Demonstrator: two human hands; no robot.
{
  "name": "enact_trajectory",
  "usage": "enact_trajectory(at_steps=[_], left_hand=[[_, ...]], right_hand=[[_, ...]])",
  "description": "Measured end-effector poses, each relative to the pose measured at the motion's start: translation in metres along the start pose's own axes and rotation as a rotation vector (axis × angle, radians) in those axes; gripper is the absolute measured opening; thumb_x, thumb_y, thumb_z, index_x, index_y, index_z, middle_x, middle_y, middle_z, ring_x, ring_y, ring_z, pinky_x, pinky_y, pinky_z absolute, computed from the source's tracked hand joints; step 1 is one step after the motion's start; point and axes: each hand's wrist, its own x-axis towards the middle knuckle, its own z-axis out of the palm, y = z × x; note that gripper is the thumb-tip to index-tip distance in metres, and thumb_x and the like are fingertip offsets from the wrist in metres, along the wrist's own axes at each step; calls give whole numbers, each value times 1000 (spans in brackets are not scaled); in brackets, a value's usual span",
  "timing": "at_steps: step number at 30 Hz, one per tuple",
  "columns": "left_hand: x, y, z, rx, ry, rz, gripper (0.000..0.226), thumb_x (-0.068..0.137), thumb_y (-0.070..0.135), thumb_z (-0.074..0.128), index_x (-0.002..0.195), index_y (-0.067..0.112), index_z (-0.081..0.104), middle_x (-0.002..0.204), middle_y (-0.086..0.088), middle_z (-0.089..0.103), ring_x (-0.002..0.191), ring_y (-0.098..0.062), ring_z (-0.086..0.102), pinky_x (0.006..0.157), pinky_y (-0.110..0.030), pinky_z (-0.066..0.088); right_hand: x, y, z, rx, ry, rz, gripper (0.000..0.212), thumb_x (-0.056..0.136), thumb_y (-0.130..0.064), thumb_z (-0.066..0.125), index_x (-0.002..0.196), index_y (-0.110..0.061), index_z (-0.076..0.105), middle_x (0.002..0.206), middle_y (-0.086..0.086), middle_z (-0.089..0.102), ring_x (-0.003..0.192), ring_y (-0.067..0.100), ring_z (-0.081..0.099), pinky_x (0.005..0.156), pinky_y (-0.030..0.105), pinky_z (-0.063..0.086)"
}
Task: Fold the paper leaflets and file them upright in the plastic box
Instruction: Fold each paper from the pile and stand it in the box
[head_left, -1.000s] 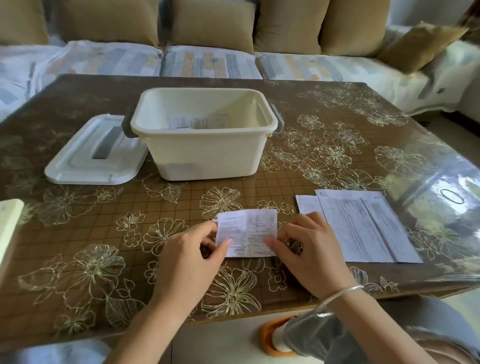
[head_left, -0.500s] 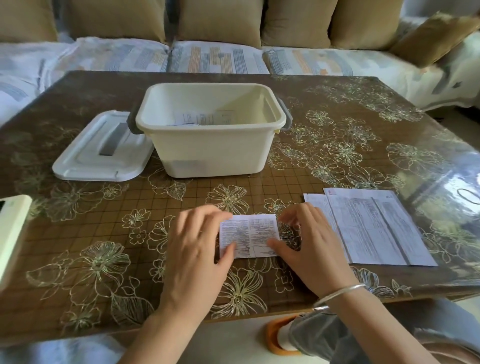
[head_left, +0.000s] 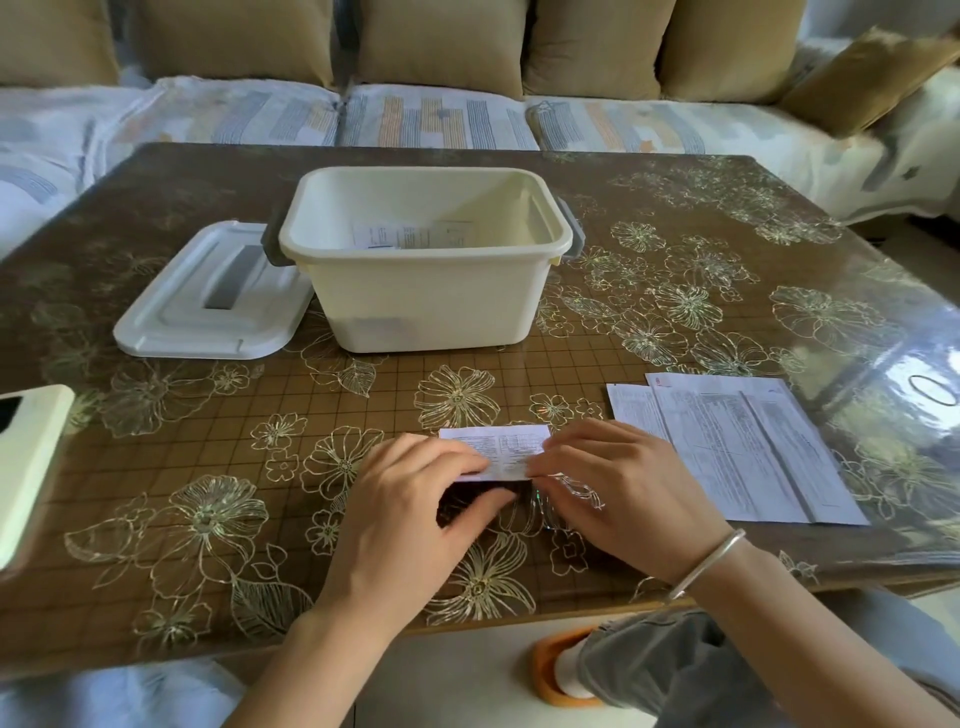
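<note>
Two hands share one small folded leaflet (head_left: 498, 449) at the front of the table (head_left: 156, 519). Well left of the left hand (head_left: 410, 514) lies a pale phone (head_left: 26, 467), partly out of view. Beyond that hand and to its left sits a white lid (head_left: 208, 306), just beside the open plastic box (head_left: 426, 301) straight ahead of both hands; a few papers (head_left: 410, 236) show inside by its far wall. The left hand curls its fingers over the leaflet's left end, pinching it. The leaflet's near edge seems lifted off the table. The right hand (head_left: 618, 493), wearing a silver bangle (head_left: 706, 564), pinches the right end. Just right of it lies a flat stack of leaflets (head_left: 737, 452).
</note>
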Motion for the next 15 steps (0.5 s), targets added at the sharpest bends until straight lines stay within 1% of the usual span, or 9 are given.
enact_trajectory(at_steps=[1,2,4,6,8,9,10,12,15], left_hand=[[-1,0,-1,16,7,15,37,84,54,57,94,23,75,95,15,69,90,-7,60,85,-32,45],[-3,1,-1,29,18,32,34,83,52,59,92,23,75,92,15,70,87,-7,61,83,-32,45],[-5,1,-1,25,53,56,24,86,42,60,85,22,74,83,15,69,78,-7,62,73,-31,48],[-5,2,-3,19,80,51,21,88,36,60,80,21,73,78,16,68,71,-5,60,62,-27,49],[-3,3,-4,19,80,14,16,87,33,63,85,21,73,80,16,68,68,-4,60,56,-24,50],[-1,3,-3,21,72,-12,13,87,32,66,91,21,73,84,15,68,66,-3,59,54,-24,50],[2,3,-3,26,55,-47,16,85,30,71,97,21,72,88,14,68,63,-2,56,52,-22,49],[5,3,0,60,5,-110,28,80,30,76,105,21,69,93,11,67,65,-3,53,53,-19,46],[6,4,1,109,-31,-135,31,78,36,72,104,20,68,98,8,64,76,-8,58,53,-21,49]], right_hand=[[0,-2,-1,19,21,27,17,89,-31,57,89,-22,72,88,-10,69,84,7,64,66,28,55],[-1,-3,-2,49,39,61,17,89,-31,56,89,-23,71,86,-11,68,81,6,63,64,27,54],[-2,-7,-2,131,62,129,18,90,-35,54,89,-25,69,81,-14,67,75,4,62,60,29,53],[-5,-11,0,211,73,205,20,89,-40,52,91,-29,68,79,-15,67,73,4,63,58,31,54],[-6,-15,5,259,98,289,22,87,-44,50,95,-31,67,80,-14,67,74,4,63,58,31,55],[-6,-16,7,258,107,323,21,87,-45,52,97,-33,65,81,-14,67,74,4,63,58,31,54],[-4,-17,10,241,110,347,18,86,-44,56,98,-33,64,82,-13,66,75,4,61,58,31,54],[-1,-19,14,178,107,370,14,84,-36,66,97,-31,64,83,-13,65,75,6,58,59,31,53],[3,-19,15,74,79,383,16,79,-30,73,94,-27,66,84,-14,64,78,10,54,60,27,48]])
